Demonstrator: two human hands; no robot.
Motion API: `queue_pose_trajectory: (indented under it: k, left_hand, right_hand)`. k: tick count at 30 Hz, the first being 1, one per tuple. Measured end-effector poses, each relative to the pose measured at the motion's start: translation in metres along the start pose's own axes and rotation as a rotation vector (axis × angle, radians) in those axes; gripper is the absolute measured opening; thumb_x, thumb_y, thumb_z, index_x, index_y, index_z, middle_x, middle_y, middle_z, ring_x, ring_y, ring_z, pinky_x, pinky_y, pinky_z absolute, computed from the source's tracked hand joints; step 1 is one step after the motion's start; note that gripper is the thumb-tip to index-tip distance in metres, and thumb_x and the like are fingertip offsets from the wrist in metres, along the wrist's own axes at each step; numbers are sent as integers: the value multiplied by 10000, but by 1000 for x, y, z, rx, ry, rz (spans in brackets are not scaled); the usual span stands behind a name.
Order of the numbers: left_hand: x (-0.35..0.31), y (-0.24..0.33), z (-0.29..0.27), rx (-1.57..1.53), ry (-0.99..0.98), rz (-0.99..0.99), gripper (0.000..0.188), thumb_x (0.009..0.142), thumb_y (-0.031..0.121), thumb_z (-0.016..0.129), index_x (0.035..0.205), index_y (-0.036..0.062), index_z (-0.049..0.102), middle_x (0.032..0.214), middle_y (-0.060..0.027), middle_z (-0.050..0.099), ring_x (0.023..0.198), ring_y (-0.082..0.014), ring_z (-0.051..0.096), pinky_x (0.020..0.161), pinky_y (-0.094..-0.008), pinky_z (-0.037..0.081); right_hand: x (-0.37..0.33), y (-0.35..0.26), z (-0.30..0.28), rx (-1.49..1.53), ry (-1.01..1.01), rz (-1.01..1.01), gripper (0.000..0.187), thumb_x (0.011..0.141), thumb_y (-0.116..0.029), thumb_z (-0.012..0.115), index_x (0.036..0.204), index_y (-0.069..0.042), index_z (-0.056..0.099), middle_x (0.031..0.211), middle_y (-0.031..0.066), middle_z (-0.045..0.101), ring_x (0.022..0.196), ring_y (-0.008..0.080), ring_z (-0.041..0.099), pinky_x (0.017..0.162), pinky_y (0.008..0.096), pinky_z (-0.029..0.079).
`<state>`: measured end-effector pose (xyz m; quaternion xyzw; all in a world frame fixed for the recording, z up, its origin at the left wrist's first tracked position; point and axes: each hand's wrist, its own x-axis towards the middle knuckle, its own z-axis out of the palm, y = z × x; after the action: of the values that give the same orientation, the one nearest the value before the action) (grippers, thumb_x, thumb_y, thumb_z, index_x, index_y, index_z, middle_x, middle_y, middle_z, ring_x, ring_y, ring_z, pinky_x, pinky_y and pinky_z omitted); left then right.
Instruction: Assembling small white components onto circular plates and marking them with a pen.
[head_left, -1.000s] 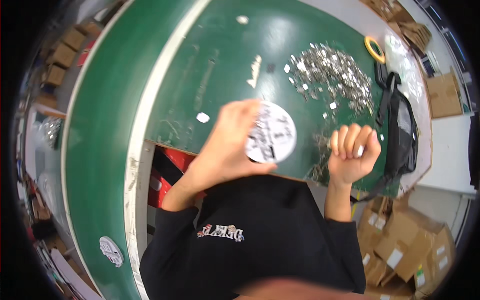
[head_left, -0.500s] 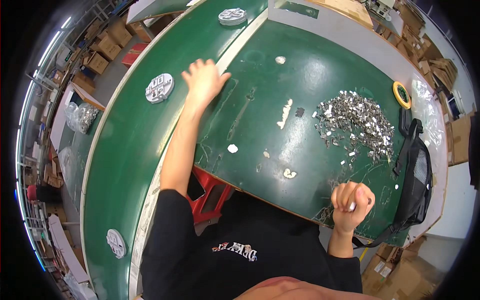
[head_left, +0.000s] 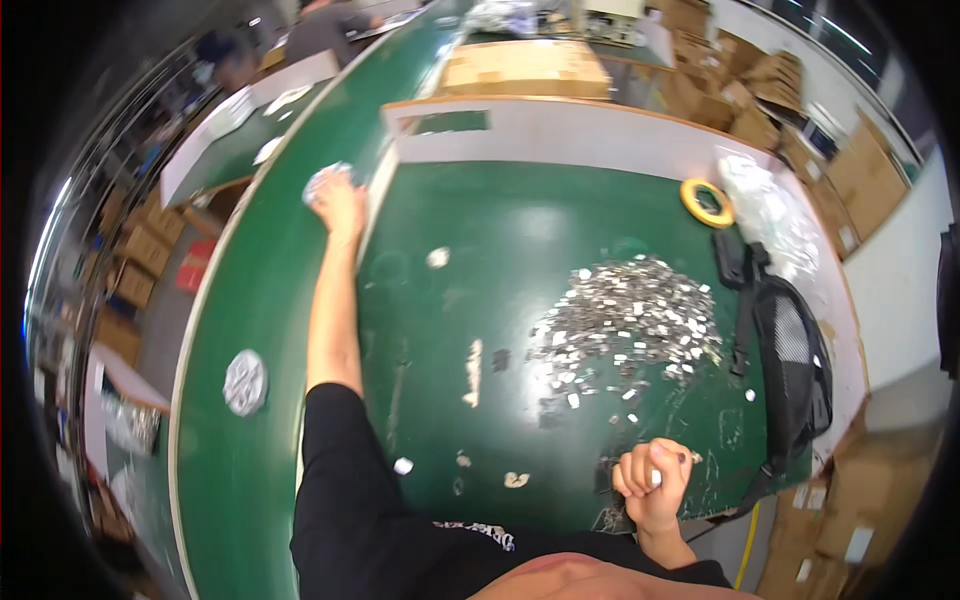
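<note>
Left hand (head_left: 338,200) at 11 o'clock, arm outstretched, fingers spread flat on silver packet (head_left: 322,180) lying on green belt (head_left: 250,290). Right hand (head_left: 655,485) at 5 o'clock, fist closed, contents indiscernible. Metal parts pile (head_left: 625,325) at 3 o'clock.

Round silvery packet (head_left: 322,181), flat on green belt beside table's left edge, partly covered by outstretched left hand (head_left: 338,203)

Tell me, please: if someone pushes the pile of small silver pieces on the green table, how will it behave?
The pile of small silver pieces would probably spread rather than slide as one: it is loose, with strays already scattered around it. Each piece looks tiny, flat and likely light. The flat shapes seem unlikely to roll on the green table.
</note>
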<state>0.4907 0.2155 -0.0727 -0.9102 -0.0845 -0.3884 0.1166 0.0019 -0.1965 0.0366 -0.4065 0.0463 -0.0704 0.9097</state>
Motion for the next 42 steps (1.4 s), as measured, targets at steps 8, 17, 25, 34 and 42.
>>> queue_pose_trajectory:
  k: [8, 17, 25, 34, 42]
  left_hand:
    - [23, -7, 12, -444, -235, -230, 300, 865, 121, 660, 1156, 74, 606, 1251, -134, 624, 1169, -304, 577, 966, -640, 395]
    - [-62, -6, -227, -1167, -371, 289, 177, 829, 33, 680, 965, 48, 567, 1368, -119, 590, 1249, -343, 542, 1076, -410, 390]
    - [-168, -27, -397, -766, -624, 857, 211, 782, 37, 720, 941, 69, 587, 1383, -65, 575, 1434, -344, 365, 1171, -597, 214]
    - [-198, 0, -435, -1002, -763, 674, 683, 667, 141, 840, 1278, 63, 542, 1489, -161, 402, 1416, -387, 355, 1180, -568, 260]
    - [-198, 17, -409, -1010, -743, 465, 1015, 572, 151, 888, 1464, 62, 412, 1419, -221, 401, 1270, -377, 445, 1092, -442, 382]
  right_hand:
    - [10, -7, -18, 440, -85, 308, 428, 986, -81, 419, 562, -130, 389, 457, 10, 353, 397, 88, 277, 418, 251, 233]
    - [4, -11, -12, 304, -174, 329, 430, 972, -101, 426, 544, -129, 390, 456, 5, 348, 394, 90, 255, 388, 254, 217]
    - [6, -62, -26, -214, -207, 84, 149, 883, -28, 556, 738, -11, 586, 524, 28, 457, 380, 78, 270, 356, 248, 267]
    - [58, -38, -51, -1474, -550, -302, 190, 856, 11, 661, 1043, -24, 678, 885, 35, 588, 644, 142, 533, 586, 260, 428]
    - [56, -24, -56, -1704, -616, -327, 139, 853, -25, 687, 987, -27, 652, 996, 39, 589, 683, 192, 560, 636, 315, 472]
